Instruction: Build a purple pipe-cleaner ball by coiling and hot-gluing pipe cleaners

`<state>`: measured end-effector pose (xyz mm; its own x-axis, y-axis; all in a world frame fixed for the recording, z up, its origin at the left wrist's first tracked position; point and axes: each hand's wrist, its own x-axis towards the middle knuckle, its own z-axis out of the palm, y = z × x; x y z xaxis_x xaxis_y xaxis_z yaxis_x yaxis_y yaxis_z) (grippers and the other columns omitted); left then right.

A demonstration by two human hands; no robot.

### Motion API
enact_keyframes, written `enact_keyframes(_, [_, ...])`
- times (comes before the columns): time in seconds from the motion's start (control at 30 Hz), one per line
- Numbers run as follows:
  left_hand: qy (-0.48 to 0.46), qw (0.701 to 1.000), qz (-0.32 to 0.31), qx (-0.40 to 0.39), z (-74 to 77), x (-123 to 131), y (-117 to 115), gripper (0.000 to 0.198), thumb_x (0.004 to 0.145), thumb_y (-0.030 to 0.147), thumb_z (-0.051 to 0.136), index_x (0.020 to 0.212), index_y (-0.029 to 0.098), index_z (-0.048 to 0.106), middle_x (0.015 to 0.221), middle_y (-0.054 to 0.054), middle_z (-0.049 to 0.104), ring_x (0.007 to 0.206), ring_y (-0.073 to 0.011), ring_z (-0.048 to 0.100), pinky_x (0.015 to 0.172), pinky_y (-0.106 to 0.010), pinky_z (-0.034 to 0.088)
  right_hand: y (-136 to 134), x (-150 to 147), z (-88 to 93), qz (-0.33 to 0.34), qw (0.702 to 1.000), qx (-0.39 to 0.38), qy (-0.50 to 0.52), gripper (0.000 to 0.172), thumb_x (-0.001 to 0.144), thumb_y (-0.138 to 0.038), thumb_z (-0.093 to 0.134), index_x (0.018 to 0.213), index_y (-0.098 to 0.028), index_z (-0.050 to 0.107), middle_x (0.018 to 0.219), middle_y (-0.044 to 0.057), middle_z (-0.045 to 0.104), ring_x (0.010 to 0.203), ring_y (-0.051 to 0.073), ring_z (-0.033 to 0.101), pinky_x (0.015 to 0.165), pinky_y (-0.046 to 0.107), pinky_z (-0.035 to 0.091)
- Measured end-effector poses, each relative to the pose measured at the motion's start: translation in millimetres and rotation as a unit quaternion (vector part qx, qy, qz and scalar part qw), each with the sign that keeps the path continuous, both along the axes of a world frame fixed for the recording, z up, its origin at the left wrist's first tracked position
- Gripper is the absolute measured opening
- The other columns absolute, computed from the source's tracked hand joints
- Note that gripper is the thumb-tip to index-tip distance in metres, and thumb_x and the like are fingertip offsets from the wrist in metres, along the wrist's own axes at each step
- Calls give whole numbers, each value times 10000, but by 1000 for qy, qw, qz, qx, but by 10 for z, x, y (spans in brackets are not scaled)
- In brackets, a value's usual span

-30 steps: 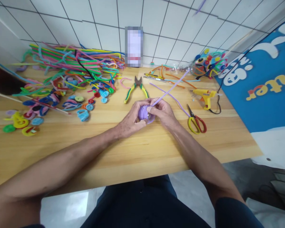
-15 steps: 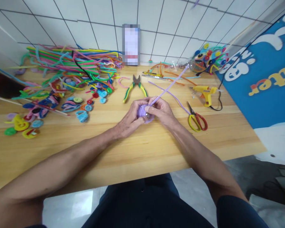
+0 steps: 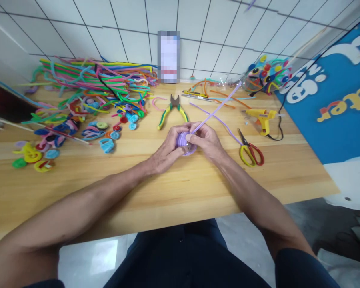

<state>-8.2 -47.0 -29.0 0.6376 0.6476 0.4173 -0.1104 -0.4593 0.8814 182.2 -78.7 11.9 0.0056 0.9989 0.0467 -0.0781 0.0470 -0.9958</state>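
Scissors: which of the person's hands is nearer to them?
Right. The right hand is left of the scissors, not touching them; the left hand is farther left.

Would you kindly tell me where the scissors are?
In the head view, the scissors lie on the wooden table to the right of the right hand, just on the near side of the yellow glue gun.
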Motion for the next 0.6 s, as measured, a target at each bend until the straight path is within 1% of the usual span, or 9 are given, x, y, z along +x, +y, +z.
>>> enact_keyframes(0.17, [7,1000,9,5,4,-1,-5,501,1071,501,625,1480,260,464,1653,-158,486,1583,-340,461,1344,-594,366,-2,9,-3,-5,1000,-12,11,341,669,-382,921,831,-257,646,1156,21,747,1052,223,679,929,358,554])
enact_keyframes(0.33, [18,1000,12,15,0,-9,-1,497,1073,481,626,1487,266,455,1632,-161,497,1579,-342,460,1339,-601,371,1,26,3,-9,1000,-17,13,326,676,-386,916,820,-257,654,1129,15,749,1045,222,675,933,360,549])
enact_keyframes(0.6, [10,999,8,34,7,5,-7,487,1073,477,643,1475,268,466,1647,-169,497,1597,-346,453,1340,-611,381,-14,10,22,-9,1000,-17,14,324,674,-378,919,812,-252,654,1107,15,745,1023,213,673,916,346,541])
